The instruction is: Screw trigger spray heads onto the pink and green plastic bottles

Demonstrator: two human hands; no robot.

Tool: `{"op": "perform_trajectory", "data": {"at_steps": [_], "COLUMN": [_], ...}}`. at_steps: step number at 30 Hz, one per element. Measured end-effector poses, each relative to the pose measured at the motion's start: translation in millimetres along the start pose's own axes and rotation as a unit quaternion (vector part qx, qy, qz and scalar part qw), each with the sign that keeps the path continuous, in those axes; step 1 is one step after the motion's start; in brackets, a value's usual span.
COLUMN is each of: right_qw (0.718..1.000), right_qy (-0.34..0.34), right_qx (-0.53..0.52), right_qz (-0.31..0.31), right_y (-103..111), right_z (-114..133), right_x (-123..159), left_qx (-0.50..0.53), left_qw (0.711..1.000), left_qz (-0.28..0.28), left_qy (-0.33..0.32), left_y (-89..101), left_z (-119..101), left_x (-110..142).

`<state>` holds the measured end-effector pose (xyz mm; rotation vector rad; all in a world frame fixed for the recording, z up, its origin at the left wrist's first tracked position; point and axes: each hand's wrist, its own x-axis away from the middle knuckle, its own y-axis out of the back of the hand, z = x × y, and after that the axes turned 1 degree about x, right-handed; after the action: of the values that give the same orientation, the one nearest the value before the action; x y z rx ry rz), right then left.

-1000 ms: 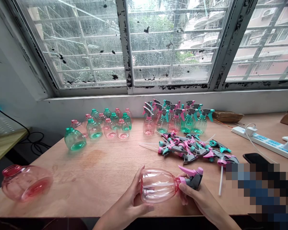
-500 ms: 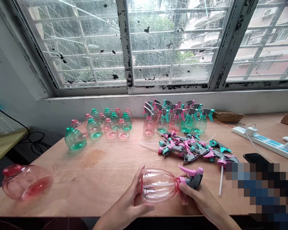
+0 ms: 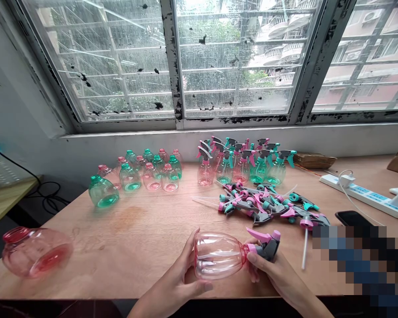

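Note:
A clear pink spray bottle (image 3: 219,256) lies sideways between my hands above the table's front edge, its base to the left. My left hand (image 3: 185,274) cups the base end, with fingers behind and thumb below. Around the pink collar where the grey and pink trigger head (image 3: 268,244) joins the neck, the thumb and fingers of my right hand (image 3: 268,269) are closed. The head sits on the bottle's neck, and a tube shows faintly inside. Beyond my hands lies a pile of loose trigger heads (image 3: 262,205) in pink, teal and grey.
Open pink and green bottles (image 3: 130,179) stand at the back left, and a larger-looking pink bottle (image 3: 36,254) is at the near left. Bottles with spray heads (image 3: 242,168) are grouped by the wall. To the right are a power strip (image 3: 365,196) and a phone (image 3: 353,217).

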<state>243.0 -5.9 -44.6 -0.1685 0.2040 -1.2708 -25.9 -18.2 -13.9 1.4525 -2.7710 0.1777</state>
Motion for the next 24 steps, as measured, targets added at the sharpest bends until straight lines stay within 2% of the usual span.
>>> {"op": "perform_trajectory", "data": {"at_steps": [8,14,24], "right_qw": [1.0,1.0,1.0], "right_qy": [0.002,-0.005,-0.009], "right_qx": [-0.004,-0.006,-0.006], "right_qz": [-0.002,-0.017,-0.021], "right_y": [0.4,0.4,2.1], "right_z": [-2.1,-1.6,-3.3], "right_x": [0.8,-0.4,1.1], "left_qx": [0.0,-0.062,-0.081], "left_qw": [1.0,0.998,0.996], "left_qz": [0.005,-0.024,-0.031], "left_qy": [-0.004,-0.024,-0.014], "left_y": [-0.2,2.8,3.3], "left_z": [-0.3,3.7,5.0], "left_x": [-0.2,1.8,-0.4]}}
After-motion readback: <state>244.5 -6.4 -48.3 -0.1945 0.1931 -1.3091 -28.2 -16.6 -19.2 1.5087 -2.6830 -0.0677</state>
